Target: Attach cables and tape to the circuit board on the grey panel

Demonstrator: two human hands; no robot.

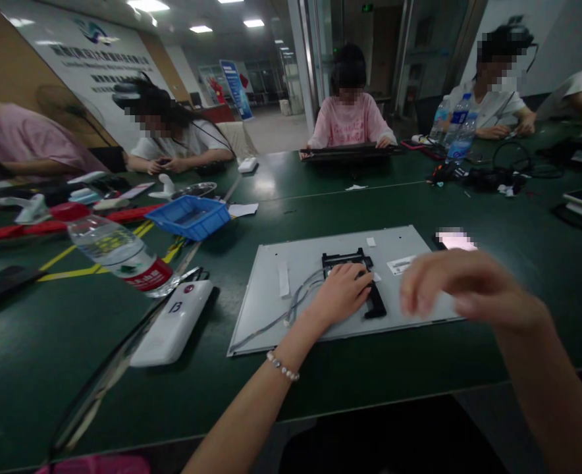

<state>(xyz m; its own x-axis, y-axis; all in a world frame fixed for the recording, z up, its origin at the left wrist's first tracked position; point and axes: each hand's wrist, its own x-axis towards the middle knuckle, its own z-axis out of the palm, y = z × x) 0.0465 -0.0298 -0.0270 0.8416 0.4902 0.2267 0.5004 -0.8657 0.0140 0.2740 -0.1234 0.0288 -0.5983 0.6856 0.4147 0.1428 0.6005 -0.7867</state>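
Note:
A flat light-grey metal panel, perhaps the back of a display, lies on the table in front of me. On its middle is a black plastic bracket with grey cables running off to the left. My left hand rests over the bracket with its fingers bent down onto it, covering much of it. Above the panel's right side, my right hand is raised, slightly blurred. Its fingers curl loosely, the thumb stands apart, and nothing shows in it. White labels are stuck to the panel.
Left of the panel are a white power bank, a tilted water bottle and a blue plastic tray. A lit phone lies beyond my right hand. Several people sit around the table; the person opposite holds a dark panel.

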